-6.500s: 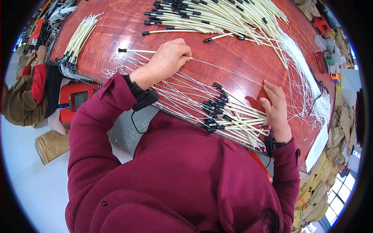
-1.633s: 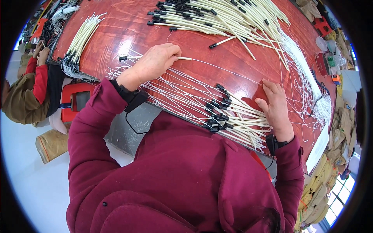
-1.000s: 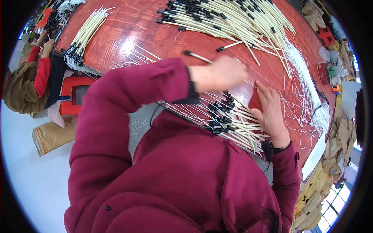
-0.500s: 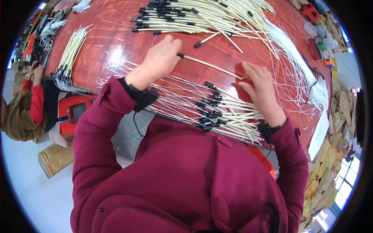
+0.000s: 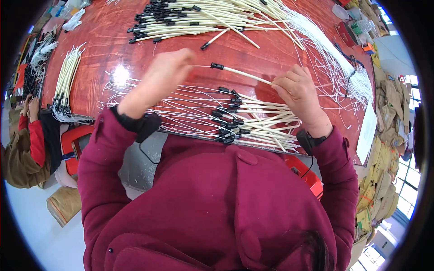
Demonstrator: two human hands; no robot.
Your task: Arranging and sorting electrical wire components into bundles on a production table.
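Possibly the weak point is the string (image 5: 201,66): the left hand (image 5: 165,77) (blurred, so its fingertips are hard to read) appears to pinch it closed, and a short run reaches over to the black clip (image 5: 217,66). A harder pull there could snap it or make it slip through the fingers. The right hand (image 5: 296,90) has its fingers curled, thumb and fingers nipped on the right end of the tube (image 5: 248,76); if that pinch were slack, the tube could slide out or twist. The tube lies between the hands, just beyond the near pile (image 5: 266,119), slightly slanted, its clip end to the left.

Snagging is another risk, since loose strings (image 5: 181,106) fan leftward from that pile and pass close by the left hand and wrist. A sleeve or wristband (image 5: 147,128) could catch them and drag the near pile askew.

Beyond the hands, the far pile (image 5: 190,29) and a stray tube (image 5: 217,37) limit the room on the table (image 5: 106,27). To the right, a white hank (image 5: 334,58) trails tangled ends near the right hand. A small bundle (image 5: 68,77) stands well off to the left.
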